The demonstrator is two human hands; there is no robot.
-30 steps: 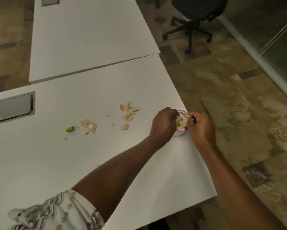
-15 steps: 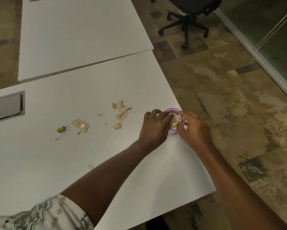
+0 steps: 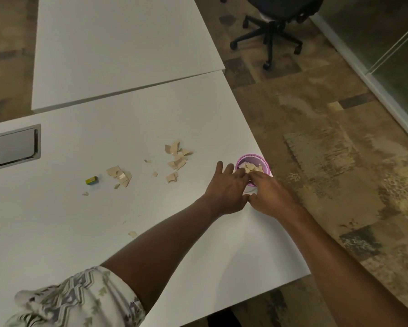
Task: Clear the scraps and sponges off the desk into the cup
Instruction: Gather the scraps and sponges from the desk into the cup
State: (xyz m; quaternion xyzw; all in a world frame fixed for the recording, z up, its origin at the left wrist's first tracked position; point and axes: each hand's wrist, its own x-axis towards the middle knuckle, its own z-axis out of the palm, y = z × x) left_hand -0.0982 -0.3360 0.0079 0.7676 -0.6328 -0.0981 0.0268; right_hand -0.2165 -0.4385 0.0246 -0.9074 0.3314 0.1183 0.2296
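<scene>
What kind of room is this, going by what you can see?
Probably an office: white flat-topped desks set end to end, a grey metal cable hatch sunk into one, a black swivel chair on castors, and a glass partition wall.

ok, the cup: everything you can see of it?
Small round cup, pink-purple rim with a paler patterned inner wall, looks like paper or plastic. It stands upright on the white desk near its right edge, holding tan scraps. The near side is hidden by both hands: the left hand lies against its left side, the right hand reaches its fingers over the near rim.
</scene>
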